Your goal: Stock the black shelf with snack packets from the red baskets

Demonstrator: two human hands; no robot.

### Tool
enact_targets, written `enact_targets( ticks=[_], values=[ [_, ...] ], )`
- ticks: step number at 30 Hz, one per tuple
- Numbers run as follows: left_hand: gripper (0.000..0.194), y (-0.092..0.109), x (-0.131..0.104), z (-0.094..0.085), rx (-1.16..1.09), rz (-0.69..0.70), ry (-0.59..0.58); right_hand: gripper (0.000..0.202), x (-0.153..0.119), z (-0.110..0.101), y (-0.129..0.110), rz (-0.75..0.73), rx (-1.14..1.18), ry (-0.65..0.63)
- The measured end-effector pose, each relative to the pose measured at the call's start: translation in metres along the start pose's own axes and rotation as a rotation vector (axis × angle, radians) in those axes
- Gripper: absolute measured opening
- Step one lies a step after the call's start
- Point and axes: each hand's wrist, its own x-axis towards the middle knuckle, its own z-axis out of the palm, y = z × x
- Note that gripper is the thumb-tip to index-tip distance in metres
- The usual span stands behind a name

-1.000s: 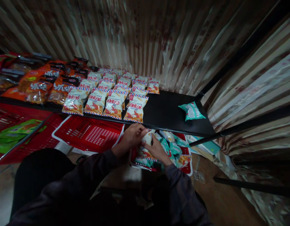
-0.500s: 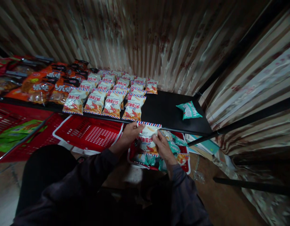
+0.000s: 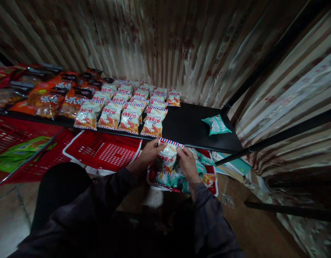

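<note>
Between my two hands is a white and orange snack bag (image 3: 166, 157) with a striped top edge and red lettering. My left hand (image 3: 151, 151) grips its upper left corner, thumb on the front. My right hand (image 3: 187, 161) pinches the upper right edge. Below the bag stands a red basket (image 3: 217, 188) holding several teal snack bags (image 3: 176, 180). Just beyond my hands, rows of matching white snack bags (image 3: 154, 122) lean on the black shelf (image 3: 181, 122). A lone teal bag (image 3: 217, 125) lies at the shelf's right end.
Orange and black snack bags (image 3: 50, 104) fill the shelf's left part. Below it sit a red basket (image 3: 100, 150) and another with green packets (image 3: 22, 152). Black frame bars (image 3: 278, 136) cross on the right, and a striped curtain (image 3: 168, 46) hangs behind.
My right hand has shifted up along the bag's right side to its top corner. The bag's lower part now tilts to the left. The view has moved slightly.
</note>
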Motion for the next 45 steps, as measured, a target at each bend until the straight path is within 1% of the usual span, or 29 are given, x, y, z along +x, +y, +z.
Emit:
enact_targets(
  ticks=[2,4,8,11,16,20,22,24,27,30,32,36,40,45],
  values=[
    [0.044,0.001,-0.002,0.0,-0.038,-0.038,-0.047,0.035,0.002,0.001,0.001,-0.009,0.026,0.02],
    [0.046,-0.001,-0.004,0.0,-0.057,-0.055,-0.051,0.034,0.003,0.001,0.003,-0.011,0.014,0.04],
    [0.044,-0.007,-0.003,0.003,-0.061,-0.038,0.03,0.033,0.004,0.001,0.004,-0.017,-0.035,0.067],
    [0.042,-0.007,-0.002,0.005,-0.065,-0.035,0.049,0.031,0.006,0.001,0.005,-0.044,-0.017,0.1],
    [0.044,-0.008,-0.007,-0.001,-0.014,-0.066,0.012,0.03,0.014,-0.002,0.006,-0.039,0.093,0.204],
    [0.057,-0.015,-0.015,-0.006,-0.022,-0.143,-0.054,0.032,0.019,-0.005,0.005,-0.027,0.156,0.254],
    [0.062,-0.02,-0.018,-0.006,-0.03,-0.16,-0.092,0.034,0.018,-0.004,0.003,-0.027,0.16,0.263],
    [0.061,-0.024,-0.018,-0.006,-0.034,-0.137,-0.078,0.036,0.016,-0.003,0.001,-0.04,0.148,0.225],
    [0.057,-0.025,-0.017,-0.005,-0.051,-0.074,0.015,0.046,0.009,-0.002,-0.003,-0.031,0.117,0.08],
    [0.054,-0.018,-0.015,-0.004,-0.09,-0.015,0.053,0.055,0.004,-0.001,-0.003,0.021,0.08,-0.08],
    [0.053,-0.012,-0.015,-0.003,-0.11,0.015,0.071,0.058,0.003,-0.001,0.0,0.045,0.056,-0.136],
    [0.054,-0.005,-0.011,-0.001,-0.143,0.05,0.103,0.056,0.005,0.0,0.005,0.052,0.03,-0.136],
    [0.053,-0.004,-0.005,0.001,-0.168,0.065,0.087,0.049,0.009,0.001,0.006,0.015,0.019,-0.12],
    [0.044,0.001,0.002,0.004,-0.155,0.052,0.052,0.047,0.011,0.0,0.008,-0.01,0.016,-0.088]
  ],
)
